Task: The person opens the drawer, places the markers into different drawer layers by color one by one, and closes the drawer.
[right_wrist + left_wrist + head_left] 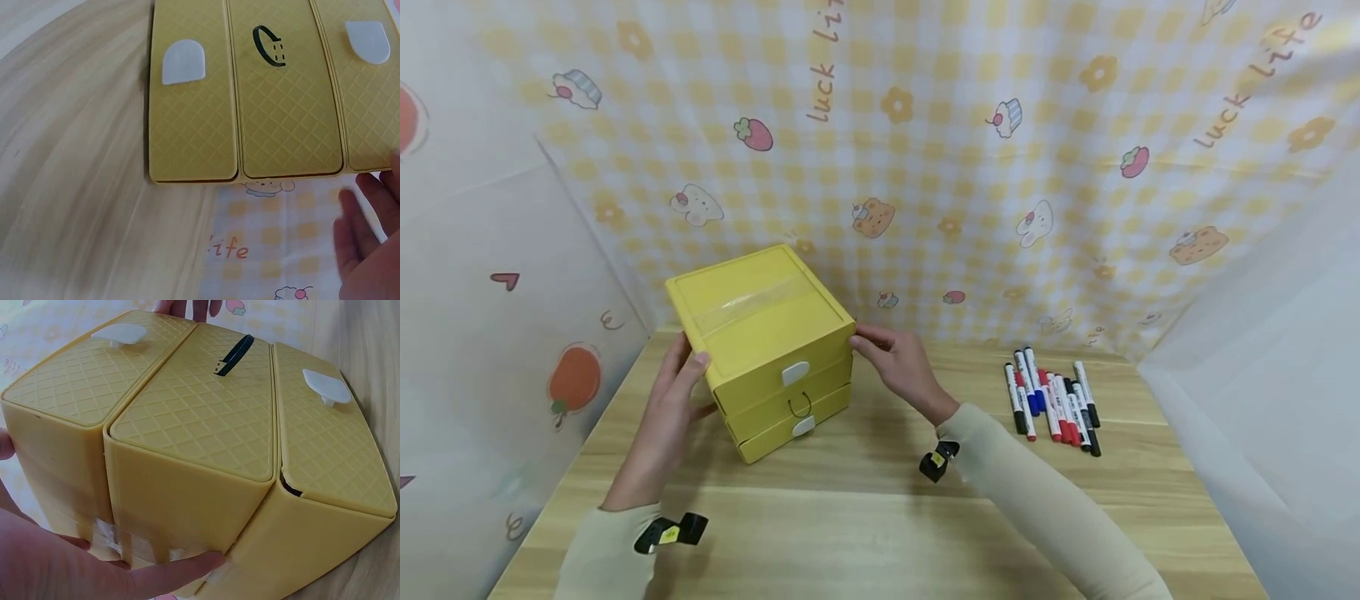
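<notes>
Box (767, 346) stands directly between the hands, front angled rightward; left hand (672, 396) grips its left side, right hand (901, 367) pinches its upper right corner.

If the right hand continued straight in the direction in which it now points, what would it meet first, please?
The right hand would meet the yellow drawer box first, at its right side near the top. The fingertips may already touch it; exact contact is hard to judge.
</notes>
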`<state>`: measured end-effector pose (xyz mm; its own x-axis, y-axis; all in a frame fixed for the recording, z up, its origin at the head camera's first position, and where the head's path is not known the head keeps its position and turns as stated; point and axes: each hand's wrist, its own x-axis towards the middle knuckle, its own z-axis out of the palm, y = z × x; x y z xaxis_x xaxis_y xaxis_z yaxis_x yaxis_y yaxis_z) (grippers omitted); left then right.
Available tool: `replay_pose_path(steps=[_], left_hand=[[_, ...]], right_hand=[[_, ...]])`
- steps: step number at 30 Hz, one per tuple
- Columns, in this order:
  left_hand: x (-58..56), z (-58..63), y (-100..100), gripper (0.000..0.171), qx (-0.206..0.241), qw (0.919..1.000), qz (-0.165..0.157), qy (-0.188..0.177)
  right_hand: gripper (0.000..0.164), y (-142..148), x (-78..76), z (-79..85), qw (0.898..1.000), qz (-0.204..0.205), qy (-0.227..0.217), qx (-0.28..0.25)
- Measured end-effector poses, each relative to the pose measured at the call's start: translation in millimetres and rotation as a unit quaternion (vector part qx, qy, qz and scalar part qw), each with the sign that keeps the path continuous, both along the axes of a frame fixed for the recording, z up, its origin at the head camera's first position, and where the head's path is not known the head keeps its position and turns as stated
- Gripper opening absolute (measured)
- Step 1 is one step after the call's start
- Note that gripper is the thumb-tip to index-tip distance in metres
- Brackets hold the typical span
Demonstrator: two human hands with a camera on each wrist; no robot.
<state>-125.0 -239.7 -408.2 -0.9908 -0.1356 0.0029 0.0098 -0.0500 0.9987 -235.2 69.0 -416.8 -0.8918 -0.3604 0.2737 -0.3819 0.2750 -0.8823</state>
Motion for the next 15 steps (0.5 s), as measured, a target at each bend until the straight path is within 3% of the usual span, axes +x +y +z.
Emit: replay_pose_path(steps=[7, 15], left_hand=[[-2.3, 2.0, 0.0, 0.078, 0.008, 1.0, -0.003, -0.002], [-2.5, -1.1, -1.0, 0.08, 0.0, 1.0, -0.004, 0.0]], right_hand=[[0.025, -2.5, -4.7, 2.5, 0.998, -0.005, 0.061, 0.012], [0.021, -0.6, -5.2, 3.7, 0.998, -0.002, 0.063, 0.013]])
